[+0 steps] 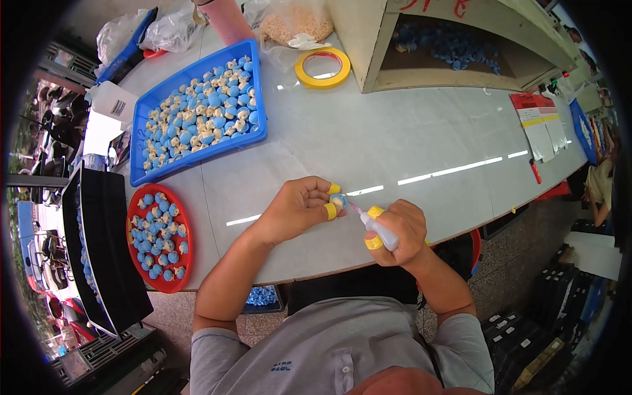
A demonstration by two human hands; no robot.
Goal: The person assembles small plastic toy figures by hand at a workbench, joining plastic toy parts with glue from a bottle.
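Observation:
Over the pale tabletop, my left hand pinches a small blue and cream figure piece between thumb and forefinger, both wrapped in yellow tape. Just to its right, my right hand grips a small translucent squeeze bottle, its fingers also partly taped yellow. The bottle's thin pinkish nozzle points up and left, its tip at or very near the piece; whether they touch I cannot tell. Similar blue and cream pieces fill a blue tray at the far left, and more lie on a round red tray beside my left forearm.
A yellow tape roll lies near a beige open-fronted cabinet holding blue parts. Behind stand a pink cylinder and a bag of beige pieces. A black bin stands at the left edge; papers and a red marker lie right.

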